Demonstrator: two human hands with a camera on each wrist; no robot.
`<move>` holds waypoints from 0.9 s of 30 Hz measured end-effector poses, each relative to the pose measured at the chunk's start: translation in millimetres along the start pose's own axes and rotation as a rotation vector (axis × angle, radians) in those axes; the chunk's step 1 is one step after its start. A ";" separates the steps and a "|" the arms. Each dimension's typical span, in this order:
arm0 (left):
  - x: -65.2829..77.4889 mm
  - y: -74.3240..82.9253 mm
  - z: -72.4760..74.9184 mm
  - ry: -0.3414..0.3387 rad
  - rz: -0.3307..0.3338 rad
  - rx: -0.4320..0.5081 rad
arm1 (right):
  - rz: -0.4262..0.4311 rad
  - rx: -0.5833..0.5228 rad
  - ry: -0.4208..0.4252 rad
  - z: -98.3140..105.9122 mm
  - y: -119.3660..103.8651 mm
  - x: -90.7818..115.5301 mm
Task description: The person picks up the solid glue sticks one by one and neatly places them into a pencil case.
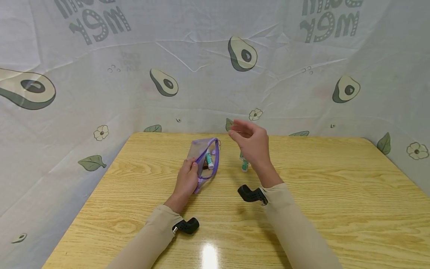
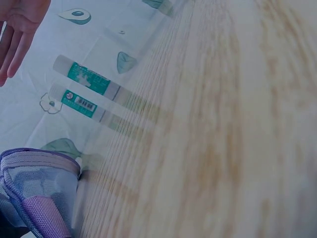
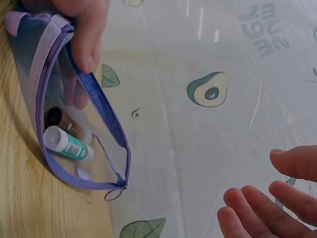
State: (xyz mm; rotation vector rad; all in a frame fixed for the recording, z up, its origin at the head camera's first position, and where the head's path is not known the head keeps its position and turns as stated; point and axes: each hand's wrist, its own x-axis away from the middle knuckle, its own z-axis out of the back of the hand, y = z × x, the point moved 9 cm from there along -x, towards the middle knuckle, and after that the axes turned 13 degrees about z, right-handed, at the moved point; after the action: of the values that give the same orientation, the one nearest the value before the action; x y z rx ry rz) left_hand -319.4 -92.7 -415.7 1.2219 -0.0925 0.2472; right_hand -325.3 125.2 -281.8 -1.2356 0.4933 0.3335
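Observation:
My left hand [image 1: 187, 178] grips the near side of a see-through mesh pouch [image 1: 199, 148] with purple zip edging, its mouth standing open to the right. Inside lie a green-and-white glue stick [image 3: 69, 144] and a brown cylinder with a dark round end [image 3: 57, 118], whose kind I cannot tell. Two more glue sticks [image 2: 89, 78] stand upright on the table to the right of the pouch, partly covered by my right hand in the head view. That right hand [image 1: 252, 144] hovers above them, fingers loosely bent and apart, with nothing visible in it.
Beneath everything is a wood-grain table [image 1: 319, 179]. A white cloth [image 1: 201, 104] printed with avocados, leaves and flowers hangs behind it and at its sides. Each wrist carries a black camera mount [image 1: 250, 193].

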 end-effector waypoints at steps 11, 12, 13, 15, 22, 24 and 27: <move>-0.4 0.3 0.2 0.002 0.007 0.001 | 0.050 0.012 0.049 21.0 8.8 -1.0; -0.2 0.4 0.3 0.002 0.006 0.000 | 0.050 0.018 0.054 23.3 9.7 -1.3; -0.3 0.5 0.4 0.003 0.006 -0.001 | 0.051 0.022 0.060 25.6 10.5 -1.5; -0.3 0.5 0.6 0.004 0.008 -0.002 | 0.052 0.023 0.072 30.2 12.4 -2.3; -1.0 -0.4 0.4 0.001 0.022 0.002 | 0.055 0.035 0.123 46.9 16.8 -5.0; -1.0 -0.7 0.2 -0.001 0.020 0.004 | 0.050 0.040 0.140 52.0 17.5 -5.6; -1.1 -0.8 -0.1 -0.001 0.010 0.007 | 0.048 0.040 0.168 59.5 16.7 -6.3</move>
State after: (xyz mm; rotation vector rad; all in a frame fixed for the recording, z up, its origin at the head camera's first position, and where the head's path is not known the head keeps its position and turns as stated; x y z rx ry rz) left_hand -320.2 -93.0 -416.8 1.2292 -0.0993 0.2560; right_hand -328.5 187.1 -277.4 -1.2197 0.6715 0.2604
